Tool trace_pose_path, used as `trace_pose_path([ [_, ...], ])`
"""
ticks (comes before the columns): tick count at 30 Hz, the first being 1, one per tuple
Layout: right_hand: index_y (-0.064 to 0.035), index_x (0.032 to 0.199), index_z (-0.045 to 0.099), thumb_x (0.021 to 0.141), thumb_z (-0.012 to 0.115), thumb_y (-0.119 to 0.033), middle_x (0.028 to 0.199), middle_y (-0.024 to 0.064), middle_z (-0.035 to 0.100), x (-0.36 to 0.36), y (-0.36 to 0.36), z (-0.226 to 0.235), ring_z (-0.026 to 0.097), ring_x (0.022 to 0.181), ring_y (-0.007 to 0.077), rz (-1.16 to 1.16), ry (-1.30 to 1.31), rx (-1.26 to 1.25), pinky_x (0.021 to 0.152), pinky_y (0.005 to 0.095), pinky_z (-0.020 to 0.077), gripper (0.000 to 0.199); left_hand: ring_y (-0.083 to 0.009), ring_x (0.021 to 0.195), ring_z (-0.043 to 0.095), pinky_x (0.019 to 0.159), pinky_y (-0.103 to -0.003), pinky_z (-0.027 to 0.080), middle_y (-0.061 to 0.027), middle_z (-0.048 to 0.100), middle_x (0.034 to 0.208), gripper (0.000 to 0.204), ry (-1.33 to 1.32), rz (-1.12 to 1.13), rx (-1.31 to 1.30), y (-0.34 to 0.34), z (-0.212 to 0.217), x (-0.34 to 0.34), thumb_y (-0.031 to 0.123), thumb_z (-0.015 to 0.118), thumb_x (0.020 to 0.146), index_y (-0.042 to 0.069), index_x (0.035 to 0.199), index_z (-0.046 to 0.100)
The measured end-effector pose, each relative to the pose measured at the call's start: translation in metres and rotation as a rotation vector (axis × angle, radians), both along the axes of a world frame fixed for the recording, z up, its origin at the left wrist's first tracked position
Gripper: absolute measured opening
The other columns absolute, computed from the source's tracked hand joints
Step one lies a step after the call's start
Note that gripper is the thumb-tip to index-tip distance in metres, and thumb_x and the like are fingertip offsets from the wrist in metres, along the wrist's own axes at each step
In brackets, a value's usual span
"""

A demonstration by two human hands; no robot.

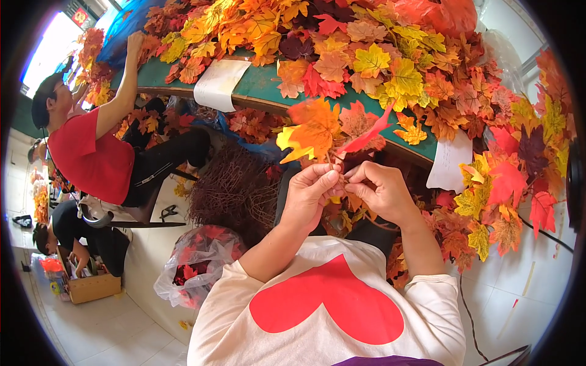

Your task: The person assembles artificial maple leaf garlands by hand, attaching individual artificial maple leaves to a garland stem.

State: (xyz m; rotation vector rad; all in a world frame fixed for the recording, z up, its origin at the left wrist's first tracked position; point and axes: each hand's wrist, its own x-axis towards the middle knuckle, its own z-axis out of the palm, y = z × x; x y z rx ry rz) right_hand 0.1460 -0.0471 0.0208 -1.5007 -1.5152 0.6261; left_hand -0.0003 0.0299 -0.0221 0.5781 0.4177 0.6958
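My left hand (310, 195) and my right hand (381, 190) meet in front of my chest, fingertips pinched together on the stems of a small bunch of artificial maple leaves (317, 128). The bunch stands up from my fingers: orange and yellow leaves on the left, a red leaf (366, 135) slanting to the right. Both hands grip the stems where they join. A green table (268, 82) just beyond is heaped with loose orange, yellow and red leaves (366, 61).
A person in a red shirt (91, 152) sits at the left, reaching up to the table. A pile of brown twig stems (235, 189) lies below the table edge. A clear bag of leaves (198, 259) sits on the floor, and a cardboard box (91, 287) stands at the lower left.
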Motion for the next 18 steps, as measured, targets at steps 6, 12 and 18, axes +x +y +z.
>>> trace_pose_path([
  [6,-0.0023,0.079,0.052,0.074,0.066,-0.005,0.077,0.009,0.06,-0.0023,-0.0039,0.0002,0.058,0.068,0.0232,-0.006,0.025,0.008,0.06,0.0301,0.0463,0.015,-0.0108,0.066,0.059,0.063,-0.023,0.049,-0.0048,0.062,0.078,0.011,-0.006,0.022,-0.005,-0.0008,-0.0018,-0.0006,0.006,0.06,0.082,0.002,0.092,0.061],
  [12,-0.0026,0.078,0.052,0.074,0.065,-0.005,0.076,0.0086,0.06,-0.0036,-0.0063,-0.0002,0.058,0.067,0.0228,0.001,-0.005,0.02,0.059,0.0299,0.0459,0.014,-0.0107,0.066,0.059,0.062,-0.023,0.049,-0.0049,0.062,0.078,0.01,-0.015,0.026,0.017,-0.0045,-0.0025,-0.0015,0.006,0.06,0.082,0.002,0.091,0.061],
  [18,-0.0021,0.079,0.052,0.074,0.066,-0.005,0.076,0.0086,0.06,-0.0036,-0.0065,0.0018,0.059,0.067,0.0212,-0.014,0.003,0.02,0.059,0.0286,0.0463,0.015,-0.0107,0.066,0.06,0.064,-0.023,0.05,-0.0055,0.063,0.08,0.01,-0.003,0.031,0.064,-0.0049,-0.0019,-0.0005,0.006,0.06,0.082,0.001,0.09,0.062],
])
